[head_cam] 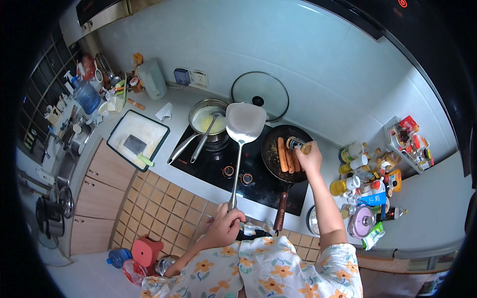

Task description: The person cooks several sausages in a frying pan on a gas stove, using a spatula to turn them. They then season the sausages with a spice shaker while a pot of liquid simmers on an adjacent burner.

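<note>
My left hand grips the handle of a metal wok spatula, its broad blade raised above the cooktop between the two pans. In my right hand is a small seasoning jar, tipped over the dark frying pan. Several browned sausages lie side by side in that pan, with dark specks around them. The pan's wooden handle points towards me. On the left burner, a steel saucepan holds pale, cloudy liquid and a ladle.
A glass lid leans on the wall behind the black cooktop. Left of it sits a dark-rimmed tray. Bottles, a lilac lidded pot and a condiment rack crowd the right counter. A red stool stands on the floor.
</note>
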{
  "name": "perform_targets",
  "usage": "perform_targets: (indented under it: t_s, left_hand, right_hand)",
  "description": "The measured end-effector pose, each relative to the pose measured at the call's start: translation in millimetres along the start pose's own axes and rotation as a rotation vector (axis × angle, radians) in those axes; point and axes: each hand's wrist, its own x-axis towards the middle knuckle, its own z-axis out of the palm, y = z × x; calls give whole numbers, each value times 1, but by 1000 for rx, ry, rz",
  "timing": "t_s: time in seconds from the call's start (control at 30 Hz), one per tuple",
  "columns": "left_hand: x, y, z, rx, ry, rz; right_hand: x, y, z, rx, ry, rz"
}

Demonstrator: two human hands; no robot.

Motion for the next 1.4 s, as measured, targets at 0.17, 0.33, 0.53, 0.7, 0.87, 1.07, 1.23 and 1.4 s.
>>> perform_targets:
  t_s: [0.17,0.33,0.53,0.7,0.87,1.07,1.23,1.4]
  left_hand:
    - [1,1,2,0,-5,-4]
    - [4,1,4,-7,-11,17]
    - [5,-4,5,25,-25,47]
    - [6,-2,4,18,-41,26]
    - [6,-2,2,41,-46,63]
    - [2,-8,2,27,-35,44]
    - [3,-5,2,10,-59,-6]
    - [7,-7,4,3,-70,20]
  right_hand:
    - [-1,2,-7,-36,-42,-23]
    - [4,0,-15,-64,-64,-51]
    - [10,-14,-12,-52,-63,-54]
    - [19,-13,-2,-76,-59,-135]
    - [21,-14,-2,-46,-74,-83]
    - [3,-10,-28,103,90,152]
    - [-30,9,-69,1268,38,574]
    - [-64,4,-58,2099,-194,768]
